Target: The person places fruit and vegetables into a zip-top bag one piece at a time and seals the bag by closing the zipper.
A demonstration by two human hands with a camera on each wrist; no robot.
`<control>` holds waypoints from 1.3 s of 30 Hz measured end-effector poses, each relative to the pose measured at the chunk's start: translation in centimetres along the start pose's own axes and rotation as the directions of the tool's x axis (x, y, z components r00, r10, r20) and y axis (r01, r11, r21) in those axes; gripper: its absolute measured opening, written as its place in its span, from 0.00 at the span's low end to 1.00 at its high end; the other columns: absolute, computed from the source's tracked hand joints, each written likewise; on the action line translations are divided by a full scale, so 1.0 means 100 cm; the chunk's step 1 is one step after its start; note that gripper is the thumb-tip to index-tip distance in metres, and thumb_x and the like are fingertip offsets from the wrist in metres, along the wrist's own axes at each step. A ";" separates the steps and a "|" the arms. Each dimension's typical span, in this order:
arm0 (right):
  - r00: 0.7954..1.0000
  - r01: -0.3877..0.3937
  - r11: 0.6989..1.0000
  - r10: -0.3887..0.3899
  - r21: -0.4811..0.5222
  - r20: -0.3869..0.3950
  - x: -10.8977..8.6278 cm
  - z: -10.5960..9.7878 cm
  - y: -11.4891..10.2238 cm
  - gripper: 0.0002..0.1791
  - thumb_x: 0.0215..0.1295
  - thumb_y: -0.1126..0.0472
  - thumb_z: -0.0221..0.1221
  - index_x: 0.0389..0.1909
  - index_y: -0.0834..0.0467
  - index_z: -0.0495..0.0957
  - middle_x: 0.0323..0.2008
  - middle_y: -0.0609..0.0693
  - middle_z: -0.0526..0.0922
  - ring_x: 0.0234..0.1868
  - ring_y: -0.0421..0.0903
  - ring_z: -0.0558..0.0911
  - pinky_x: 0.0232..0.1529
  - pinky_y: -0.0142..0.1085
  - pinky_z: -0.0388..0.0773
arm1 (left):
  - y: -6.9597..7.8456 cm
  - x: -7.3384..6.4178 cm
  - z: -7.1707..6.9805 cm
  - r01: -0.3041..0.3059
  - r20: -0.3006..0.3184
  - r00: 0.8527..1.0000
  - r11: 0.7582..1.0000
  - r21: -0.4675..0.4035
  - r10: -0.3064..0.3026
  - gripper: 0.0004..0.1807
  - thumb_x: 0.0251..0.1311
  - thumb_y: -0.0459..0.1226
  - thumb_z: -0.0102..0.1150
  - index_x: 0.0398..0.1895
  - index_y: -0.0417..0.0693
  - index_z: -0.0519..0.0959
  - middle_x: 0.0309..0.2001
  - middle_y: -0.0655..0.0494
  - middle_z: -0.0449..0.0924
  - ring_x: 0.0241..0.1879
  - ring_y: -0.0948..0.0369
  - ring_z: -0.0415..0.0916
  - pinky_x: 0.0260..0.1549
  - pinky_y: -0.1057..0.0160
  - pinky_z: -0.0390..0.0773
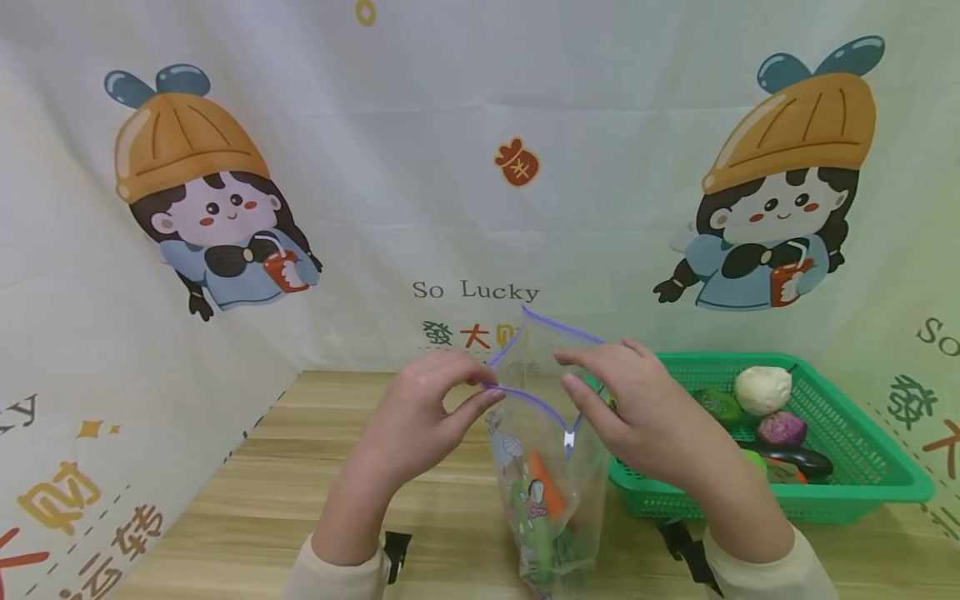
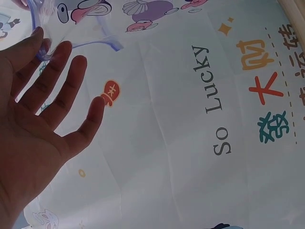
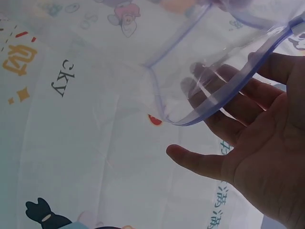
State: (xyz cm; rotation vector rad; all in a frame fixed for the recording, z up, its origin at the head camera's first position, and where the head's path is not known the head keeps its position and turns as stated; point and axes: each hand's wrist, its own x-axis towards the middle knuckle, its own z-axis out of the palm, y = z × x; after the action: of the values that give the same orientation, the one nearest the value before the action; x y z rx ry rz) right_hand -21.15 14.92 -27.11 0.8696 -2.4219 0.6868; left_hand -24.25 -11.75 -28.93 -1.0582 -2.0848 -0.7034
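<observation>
A clear zip bag point(image 1: 592, 517) with a purple rim and a white slider point(image 1: 568, 439) stands upright, its mouth spread wide. Through its printed side I see an orange carrot-like piece point(image 1: 547, 483) and something long and green point(image 1: 542, 542). My left hand point(image 1: 420, 417) pinches the rim at the left between thumb and index finger; its other fingers are spread in the left wrist view. My right hand point(image 1: 637, 408) is at the right of the mouth, thumb and index apart. In the right wrist view, its extended fingers point(image 3: 238, 107) lie behind the clear plastic, against the rim.
Right of the bag, a green plastic basket point(image 1: 892, 475) holds several vegetables, among them a white one point(image 1: 763, 390), a purple onion-like one point(image 1: 782, 428) and a dark eggplant point(image 1: 798, 458). Everything stands on a wood-grain table point(image 1: 300, 467) before a printed cloth point(image 1: 420, 167).
</observation>
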 end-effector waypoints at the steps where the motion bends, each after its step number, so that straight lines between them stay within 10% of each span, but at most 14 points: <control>1: 1.000 0.005 1.000 -0.005 -0.001 -0.004 0.000 0.000 0.001 0.17 0.83 0.58 0.55 0.63 0.58 0.82 0.61 0.53 0.87 0.66 0.56 0.83 0.76 0.70 0.61 | 0.000 0.000 0.000 0.002 0.001 1.000 1.000 0.000 -0.002 0.04 0.64 0.36 0.75 0.38 0.50 0.87 0.37 0.60 0.89 0.42 0.62 0.84 0.46 0.59 0.84; 7: 0.998 0.030 1.000 -0.030 -0.005 -0.052 -0.001 -0.004 0.006 0.16 0.80 0.60 0.58 0.62 0.57 0.83 0.59 0.53 0.88 0.63 0.55 0.83 0.64 0.59 0.79 | 0.000 -0.001 -0.001 0.015 0.006 1.000 1.000 -0.020 -0.015 0.04 0.65 0.36 0.74 0.39 0.49 0.87 0.38 0.59 0.89 0.42 0.61 0.84 0.46 0.59 0.85; 16: 0.998 -0.006 1.000 0.006 0.011 -0.064 -0.001 -0.019 0.019 0.15 0.80 0.60 0.59 0.62 0.56 0.83 0.60 0.54 0.87 0.65 0.57 0.83 0.64 0.60 0.81 | -0.003 -0.001 -0.001 0.009 0.012 1.000 1.000 -0.027 -0.008 0.04 0.64 0.35 0.74 0.39 0.49 0.87 0.37 0.59 0.89 0.41 0.62 0.84 0.44 0.59 0.84; 26: 0.985 -0.067 0.993 0.082 -0.102 0.150 0.048 -0.060 0.049 0.18 0.82 0.54 0.57 0.62 0.58 0.83 0.60 0.58 0.87 0.61 0.58 0.84 0.62 0.60 0.80 | -0.001 -0.001 -0.002 0.052 0.048 0.998 0.998 -0.035 -0.051 0.07 0.64 0.36 0.74 0.43 0.47 0.87 0.40 0.58 0.90 0.44 0.60 0.85 0.49 0.57 0.85; 33: 0.900 -0.103 0.972 0.181 -0.211 0.396 0.072 -0.063 0.094 0.16 0.81 0.56 0.57 0.59 0.62 0.83 0.54 0.57 0.89 0.51 0.54 0.87 0.54 0.55 0.85 | -0.001 -0.001 -0.002 0.042 0.041 0.998 0.999 -0.019 -0.041 0.06 0.64 0.36 0.74 0.42 0.47 0.87 0.39 0.58 0.89 0.44 0.59 0.85 0.49 0.57 0.85; 39: 0.762 0.018 0.911 0.254 -0.412 0.596 0.072 -0.030 0.130 0.14 0.76 0.56 0.63 0.51 0.61 0.86 0.47 0.54 0.90 0.45 0.51 0.88 0.50 0.52 0.86 | -0.003 -0.001 -0.001 -0.008 -0.027 1.000 0.999 -0.031 0.007 0.06 0.62 0.33 0.75 0.38 0.47 0.86 0.36 0.58 0.88 0.41 0.60 0.84 0.45 0.58 0.85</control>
State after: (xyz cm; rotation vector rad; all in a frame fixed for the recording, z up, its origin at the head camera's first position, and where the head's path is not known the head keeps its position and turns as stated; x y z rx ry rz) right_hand -34.09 22.27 -24.48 0.8721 -3.0882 -0.1284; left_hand -24.45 -11.97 -28.98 -1.0672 -2.0521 -0.7449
